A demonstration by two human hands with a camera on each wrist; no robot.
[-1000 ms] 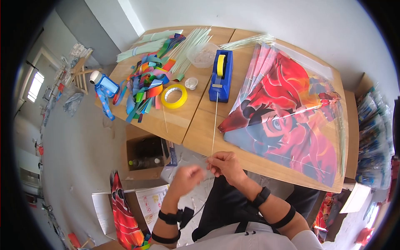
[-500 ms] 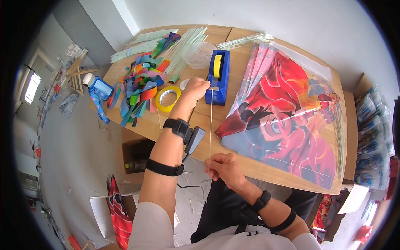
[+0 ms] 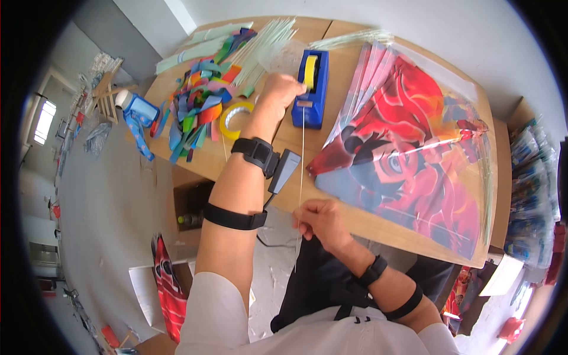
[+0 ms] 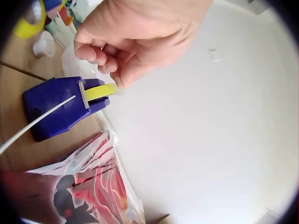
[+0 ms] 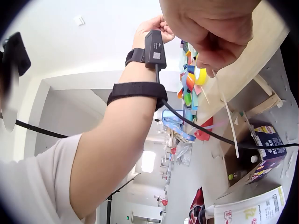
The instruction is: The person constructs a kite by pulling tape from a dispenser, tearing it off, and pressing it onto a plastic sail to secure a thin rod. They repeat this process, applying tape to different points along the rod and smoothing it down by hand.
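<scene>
Right hand [image 3: 324, 223] nearest, its grip pinching a thin white stick [image 3: 302, 160]; stick runs forward over the bench [image 3: 338, 77] edge, far end over the front of the blue tape dispenser [image 3: 319, 105]. Left hand [image 3: 279, 97] just beside the dispenser, grip curled, thumb tip at its yellow tape [image 3: 310, 70]; can't tell if it's pinching any. Red printed sheets [image 3: 402, 160] on the right; yellow tape roll [image 3: 225, 123], then coloured ribbons [image 3: 198, 109], left; pale stick bundle [image 3: 263, 44] toward the back.
</scene>
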